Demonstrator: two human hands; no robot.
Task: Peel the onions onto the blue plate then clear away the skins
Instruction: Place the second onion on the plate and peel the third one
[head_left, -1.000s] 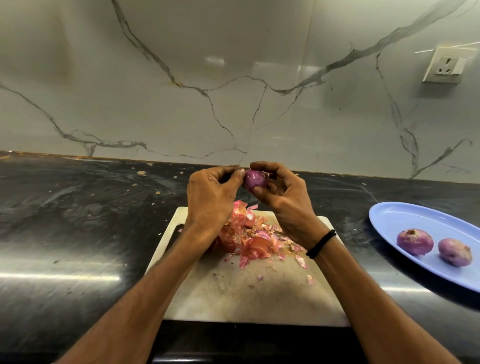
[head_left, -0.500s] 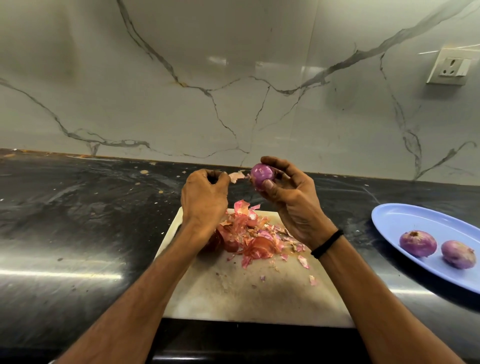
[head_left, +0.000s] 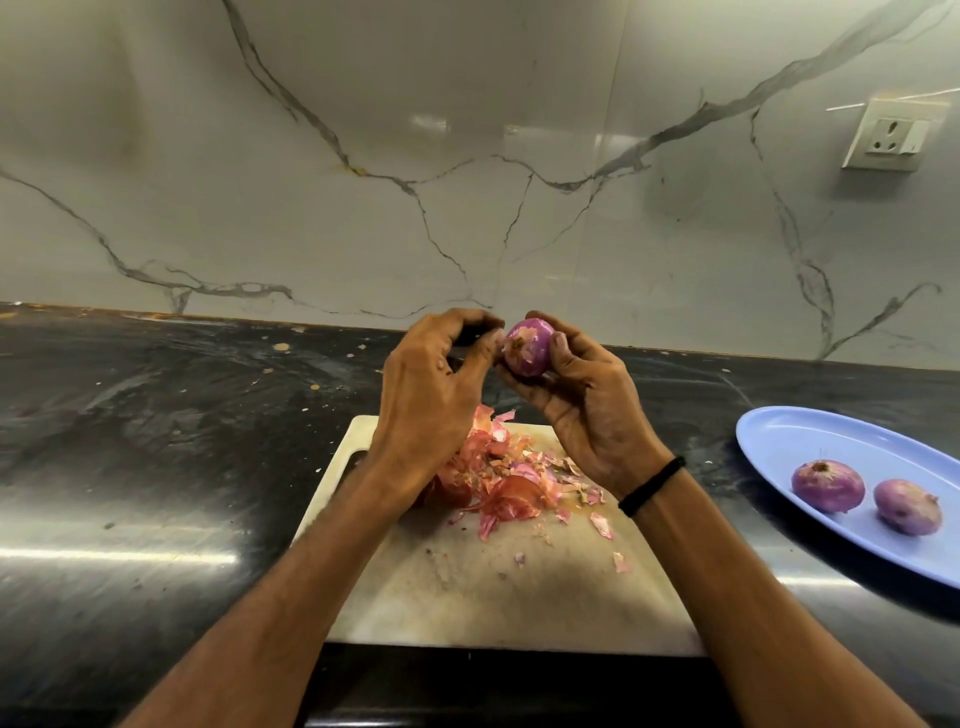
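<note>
Black marble bench (head_left: 156, 467), skins (head_left: 498, 483) heaped at the cutting board's (head_left: 493, 597) far edge. Above them the left hand (head_left: 431, 395), fingers curled, pinched the onion's (head_left: 527, 345) root end while the right hand (head_left: 592, 415) cupped it. Peeling looked nearly done; next, a carry right to the blue plate (head_left: 789, 441) — open bench lay between.

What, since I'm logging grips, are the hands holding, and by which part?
The right hand cups the onion round its sides; the left hand pinches its root end.
</note>
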